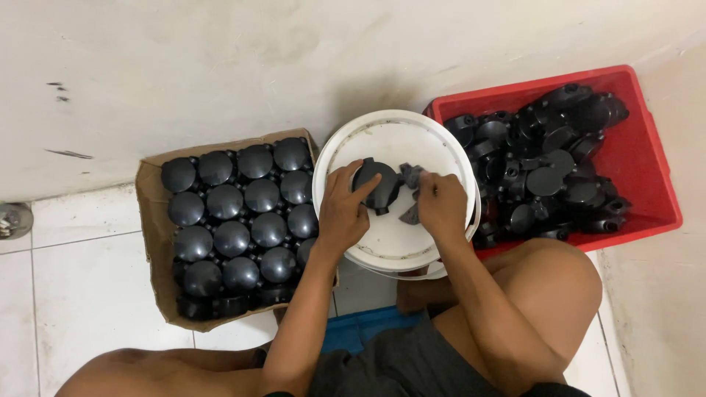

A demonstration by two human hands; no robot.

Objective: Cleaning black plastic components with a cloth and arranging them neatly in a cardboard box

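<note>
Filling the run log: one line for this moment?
left hand: holds black round cap | right hand: grey cloth against cap | over white bucket

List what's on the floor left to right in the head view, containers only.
Cardboard box of neatly rowed black round caps → white bucket → red crate heaped with loose black caps.

White tiled floor (73, 294), cardboard box (154, 250), white bucket (397, 250), red crate (647, 176)
</note>
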